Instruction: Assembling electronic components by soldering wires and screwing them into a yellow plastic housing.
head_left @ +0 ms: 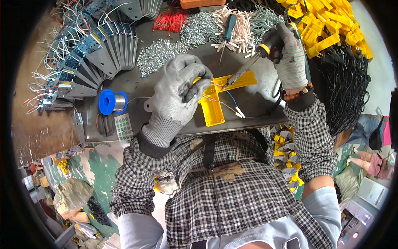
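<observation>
My right hand [290,62], in a striped knit glove, is closed around the dark handle of a soldering iron [248,63]. The iron slants down to the left, its tip at thin wires over a yellow T-shaped plastic housing [212,110]. Above the housing's left arm, my left hand [178,87], in a grey glove, has its fingers pinched together. A red wire runs close to those fingertips; what they grip is hidden. A blue wire [232,98] and white-ended leads [239,112] lie across the housing toward the table's near edge.
Left stand grey metal brackets [103,58] with wired blue boards, a blue solder spool [107,101] and scissors [105,124]. Nuts [159,56], screws [199,31] and a screwdriver [228,29] lie at the back. Yellow housings [327,25] and black cables [342,87] are piled right.
</observation>
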The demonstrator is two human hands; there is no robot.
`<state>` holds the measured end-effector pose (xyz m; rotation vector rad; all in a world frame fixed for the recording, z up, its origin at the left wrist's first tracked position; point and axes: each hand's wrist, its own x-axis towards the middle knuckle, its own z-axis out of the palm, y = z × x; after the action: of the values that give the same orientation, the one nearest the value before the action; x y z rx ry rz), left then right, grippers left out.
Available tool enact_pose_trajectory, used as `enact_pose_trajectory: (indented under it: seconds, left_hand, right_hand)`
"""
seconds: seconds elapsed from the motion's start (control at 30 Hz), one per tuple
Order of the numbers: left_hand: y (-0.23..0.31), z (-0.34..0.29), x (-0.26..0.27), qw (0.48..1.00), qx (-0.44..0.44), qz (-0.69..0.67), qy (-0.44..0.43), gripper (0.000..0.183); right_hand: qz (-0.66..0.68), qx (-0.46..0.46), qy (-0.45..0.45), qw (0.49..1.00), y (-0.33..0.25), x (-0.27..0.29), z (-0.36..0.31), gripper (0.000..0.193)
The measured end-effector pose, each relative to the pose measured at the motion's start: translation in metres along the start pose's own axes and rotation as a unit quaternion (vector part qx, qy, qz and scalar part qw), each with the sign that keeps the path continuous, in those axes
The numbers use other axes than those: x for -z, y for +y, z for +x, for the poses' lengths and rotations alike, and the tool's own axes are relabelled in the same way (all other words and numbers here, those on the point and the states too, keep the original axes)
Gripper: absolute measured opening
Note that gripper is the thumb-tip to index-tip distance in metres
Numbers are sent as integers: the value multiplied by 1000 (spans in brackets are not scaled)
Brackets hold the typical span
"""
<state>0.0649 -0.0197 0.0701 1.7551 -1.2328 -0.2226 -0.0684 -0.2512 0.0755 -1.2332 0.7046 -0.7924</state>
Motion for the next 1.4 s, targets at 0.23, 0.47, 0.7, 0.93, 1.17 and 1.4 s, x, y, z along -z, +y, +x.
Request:
enact_pose_trajectory:
  seconds: [0.23, 0.47, 0.7, 0.93, 1.17, 1.4]
  left_hand:
    - [9, -17, 2, 1000, -12, -20, -2, 13]
    - [1, -19, 0, 1000, 25, -8, -2, 15]
    - [7, -18, -1, 1000, 5, 10, -5, 15]
    - [11, -21, 2, 999, 3, 36, -37, 16]
    - [11, 2, 23, 988, 152, 27, 21, 11]
    - [-28, 3, 33, 938, 170, -302, -17, 43]
  right_hand:
    - [76, -38, -7, 996, 8, 2, 4, 26]
    - [80, -83, -26, 993, 17, -11, -1, 29]
    - [43, -86, -47, 994, 18, -3, 0, 28]
    - [59, -81, -42, 994, 10, -14, -11, 27]
    - [44, -90, -24, 995, 11, -12, -5, 26]
    - [32, -46, -52, 997, 5, -8, -8, 29]
